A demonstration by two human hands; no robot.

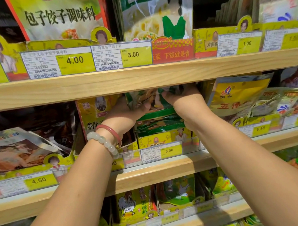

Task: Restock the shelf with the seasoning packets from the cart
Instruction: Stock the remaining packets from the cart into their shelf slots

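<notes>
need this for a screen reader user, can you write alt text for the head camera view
Both hands, the left hand and right hand, grip a stack of green seasoning packets at the middle wooden shelf, above a yellow 3.00 price tag. The left wrist wears a pale bead bracelet and a red bangle. Yellow packets fill the shelves around.

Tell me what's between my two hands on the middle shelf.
Green seasoning packets, gripped by the left hand and right hand, in the head view.
</notes>
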